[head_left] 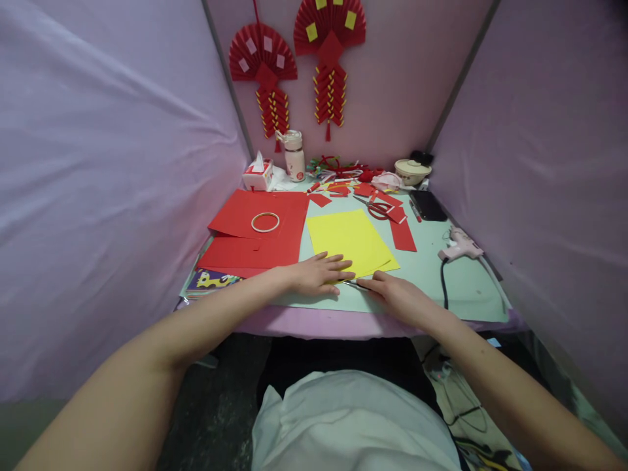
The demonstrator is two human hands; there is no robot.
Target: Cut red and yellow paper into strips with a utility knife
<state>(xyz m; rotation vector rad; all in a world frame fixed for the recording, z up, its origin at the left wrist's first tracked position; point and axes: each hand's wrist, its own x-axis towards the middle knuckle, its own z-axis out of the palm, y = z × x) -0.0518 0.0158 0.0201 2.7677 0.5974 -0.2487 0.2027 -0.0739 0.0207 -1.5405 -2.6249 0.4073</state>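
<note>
My left hand (318,275) lies flat with fingers spread on the near edge of a yellow paper sheet (350,239). Close beside its fingertips, my right hand (390,291) is closed round a slim tool (354,285) with a thin, shiny tip. The tip points left at the sheet's near edge; my fingers hide most of the tool, so its exact kind is unclear. One corner of the yellow paper, near my right hand, looks lifted or doubled. Left of it lie large red paper sheets (289,245) with a pale ring (265,222) on top.
Red-handled scissors (377,209) rest among red paper scraps (403,234). To the right are a pink glue gun (461,244) with its cord and a black phone (428,206). A tissue box (258,175), white bottle (295,157) and lidded bowl (413,172) stand at the back.
</note>
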